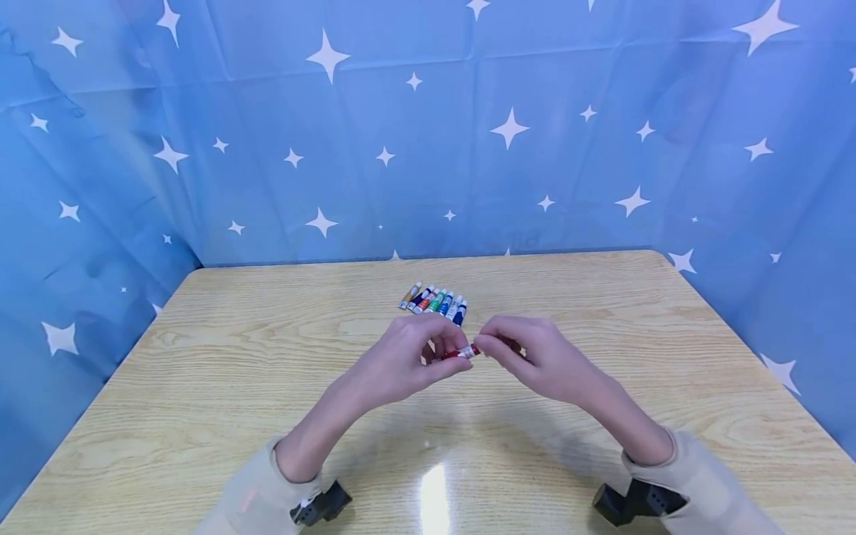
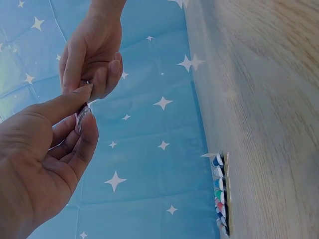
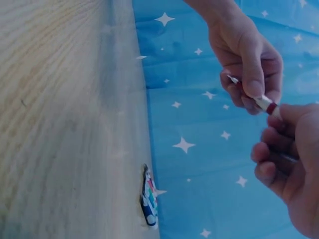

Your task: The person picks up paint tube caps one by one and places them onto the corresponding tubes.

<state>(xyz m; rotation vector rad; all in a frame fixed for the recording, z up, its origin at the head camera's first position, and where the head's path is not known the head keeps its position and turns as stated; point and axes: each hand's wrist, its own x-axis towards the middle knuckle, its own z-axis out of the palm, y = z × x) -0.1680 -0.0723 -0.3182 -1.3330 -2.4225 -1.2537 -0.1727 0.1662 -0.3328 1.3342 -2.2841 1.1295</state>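
A small red-and-white paint tube (image 1: 460, 354) is held above the table between my two hands. The left hand (image 1: 404, 360) pinches its body between thumb and fingers. At the cap end, the right hand (image 1: 535, 357) grips with thumb and forefinger. In the right wrist view the tube (image 3: 264, 103) slants between the hands, its flattened tail poking out past the left thumb. The right fingertips hide most of the cap. Just beyond the hands, several paint tubes (image 1: 439, 302) in gold, blue, red, green and white lie side by side on the table.
The pale wood-grain table (image 1: 234, 371) spreads out on both sides of the hands. A blue curtain with white stars (image 1: 414, 148) hangs behind its far edge and at both sides. Each wrist carries a black camera (image 1: 321, 505).
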